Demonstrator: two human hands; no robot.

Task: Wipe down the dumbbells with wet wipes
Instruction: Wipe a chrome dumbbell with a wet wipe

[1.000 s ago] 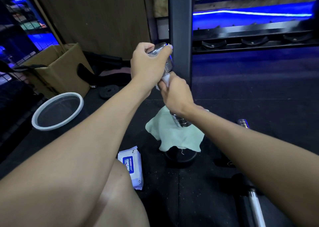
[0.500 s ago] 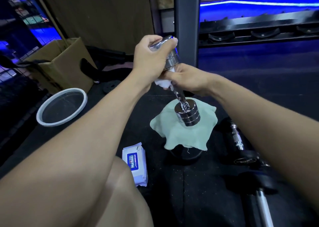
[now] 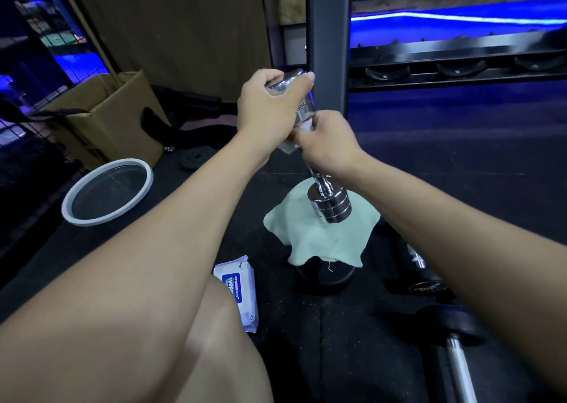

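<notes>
Nearest me, on the black floor (image 3: 337, 341), a wipe pack (image 3: 237, 289) lies beside my knee, within easy reach for a fresh sheet. A bar (image 3: 460, 369) with a dark plate lies to the right, likely awaiting its turn. Just beyond, a green cloth (image 3: 325, 240) drapes a black plate (image 3: 325, 275), and the dumbbell (image 3: 329, 200) hangs tilted above it, its lower chrome head just over the cloth; whether they touch I cannot tell. My right hand (image 3: 326, 142) curls round the handle with a white wipe (image 3: 288, 148) pinched against it, placed, I judge, to rub the shaft. My left hand (image 3: 270, 105) clamps the upper head, steadying the weight. A white-rimmed basin (image 3: 66, 209) and a box (image 3: 122, 120) sit well left, leaving open floor between. Behind my hands a rack post (image 3: 328, 34) stands close: little room to swing the top end that way.
</notes>
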